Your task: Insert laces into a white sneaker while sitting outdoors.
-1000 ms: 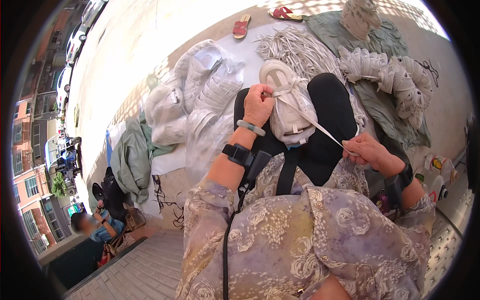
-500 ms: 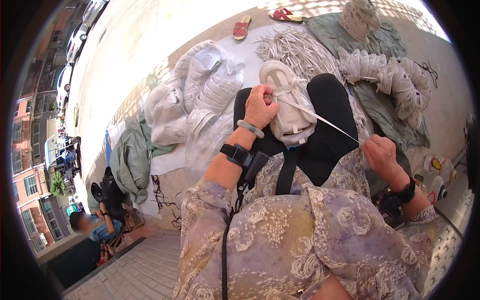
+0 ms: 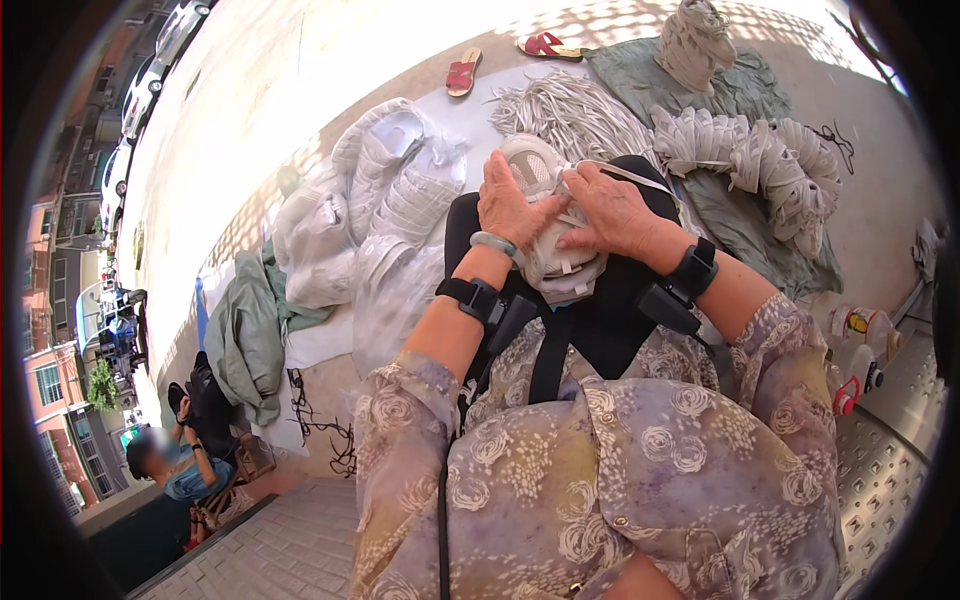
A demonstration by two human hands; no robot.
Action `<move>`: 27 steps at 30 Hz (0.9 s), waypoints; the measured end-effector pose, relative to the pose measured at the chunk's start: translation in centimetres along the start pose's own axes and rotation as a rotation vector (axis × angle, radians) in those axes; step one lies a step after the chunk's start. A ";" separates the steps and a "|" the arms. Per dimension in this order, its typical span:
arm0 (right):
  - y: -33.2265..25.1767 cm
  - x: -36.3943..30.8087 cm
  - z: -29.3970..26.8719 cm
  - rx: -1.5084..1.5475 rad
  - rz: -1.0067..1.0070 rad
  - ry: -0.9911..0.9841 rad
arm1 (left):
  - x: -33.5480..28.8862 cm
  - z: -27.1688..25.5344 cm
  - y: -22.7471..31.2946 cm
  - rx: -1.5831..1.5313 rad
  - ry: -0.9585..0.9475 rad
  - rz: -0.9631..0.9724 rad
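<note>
Bringing both bare forearms up from the sleeves of a floral, purple-and-beige shirt [image 3: 640, 470] and converging over the lap in black trousers [image 3: 592, 345]. Angling the left forearm upward and a little rightward, wearing a pale ring bangle [image 3: 495, 243] at the wrist and a black strapped device [image 3: 478, 297] just below. Slanting the right forearm upward and leftward, wearing a similar black device [image 3: 692, 268] at the wrist. Of the two hands, curving the left hand [image 3: 510, 205] around the near-left side of an off-white lace-up shoe with beige mesh toe [image 3: 555, 250], laying the fingers along the toe and stretching the thumb across the top, so holding the shoe steady. Arching the right hand [image 3: 612, 212] palm down over the shoe's right side, bending the fingers and parting the thumb from them by a middling gap. Touching a flat white lace [image 3: 640, 178] at the right fingertips, leaving unclear any firm pinch. Trailing the lace rightward over the right knee. Resting the shoe sole-down on the lap between the thighs, pointing its toe away from the body. Facing a heap of loose off-white strips [image 3: 575, 115] just beyond the knees.
</note>
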State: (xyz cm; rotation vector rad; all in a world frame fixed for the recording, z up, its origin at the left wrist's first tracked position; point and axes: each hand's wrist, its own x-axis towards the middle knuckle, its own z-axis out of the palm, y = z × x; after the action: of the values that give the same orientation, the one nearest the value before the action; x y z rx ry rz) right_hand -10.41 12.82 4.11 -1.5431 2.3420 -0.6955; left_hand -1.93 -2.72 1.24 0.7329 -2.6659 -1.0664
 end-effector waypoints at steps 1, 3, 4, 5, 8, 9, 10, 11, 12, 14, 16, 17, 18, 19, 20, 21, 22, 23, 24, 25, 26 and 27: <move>0.1 0.2 0.1 -0.005 0.024 -0.022 | 0.0 0.1 -0.1 0.021 -0.009 -0.011; 0.4 0.5 0.2 -0.013 0.048 -0.047 | 0.3 0.0 -0.7 0.014 -0.028 0.007; 0.6 0.5 0.1 0.002 0.034 -0.048 | 0.3 -0.1 -0.8 0.008 -0.051 0.026; 0.7 0.5 0.1 0.017 0.021 -0.050 | 0.3 0.0 -0.8 0.005 -0.052 0.025; 0.8 0.8 0.4 0.005 0.047 -0.083 | 0.1 0.2 -0.5 0.049 -0.060 0.026; 0.8 0.8 0.5 0.005 0.050 -0.086 | 0.1 0.4 -0.3 0.079 -0.025 0.019; 0.3 1.1 0.4 -0.013 0.085 -0.084 | 0.1 0.5 0.1 0.108 0.010 0.015; -0.1 1.3 0.3 -0.031 0.120 -0.081 | 0.0 0.6 0.5 0.105 0.008 0.014; -0.1 1.4 0.7 -0.032 0.123 -0.083 | -0.2 0.8 0.9 0.140 0.040 0.006; -0.4 1.7 1.3 -0.089 0.209 -0.005 | -0.3 1.1 1.4 0.174 0.076 -0.002; -0.4 1.7 1.3 -0.095 0.209 -0.020 | -0.6 1.4 1.5 0.177 0.134 0.005; -0.5 1.7 1.2 -0.100 0.209 -0.033 | -0.6 1.4 1.5 0.176 0.133 0.003; -0.5 1.7 1.1 -0.100 0.209 -0.036 | -0.7 1.3 1.4 0.157 0.132 0.026; -0.3 1.7 0.8 -0.094 0.170 -0.040 | -0.7 1.2 1.4 0.137 0.132 0.052; -0.1 1.7 0.6 -0.089 0.130 -0.042 | -0.8 1.3 1.3 0.135 0.131 0.052; 0.1 1.8 0.4 -0.090 0.132 -0.042 | -0.9 1.5 1.0 0.142 0.160 0.094; 0.4 2.0 0.2 -0.112 0.091 -0.069 | -1.0 1.7 0.8 0.149 0.189 0.139; 0.7 2.1 0.1 -0.134 0.051 -0.096 | -1.1 1.8 0.7 0.148 0.187 0.143; 0.8 2.1 0.1 -0.135 0.055 -0.093 | -1.1 1.9 0.5 0.134 0.190 0.166; 0.8 2.3 0.0 -0.116 0.006 -0.123 | -1.0 1.9 0.4 0.122 0.197 0.188; 0.9 2.4 0.0 -0.096 -0.044 -0.153 | -1.0 1.9 0.3 0.124 0.197 0.192; 1.1 2.7 -0.1 -0.096 -0.043 -0.148 | -0.9 1.9 0.2 0.124 0.193 0.193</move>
State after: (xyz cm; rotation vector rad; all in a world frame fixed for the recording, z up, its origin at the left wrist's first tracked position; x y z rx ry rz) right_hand -12.45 10.71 3.77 -1.6300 2.2688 -0.4663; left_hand -1.85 -0.96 0.01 0.5533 -2.5902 -0.7489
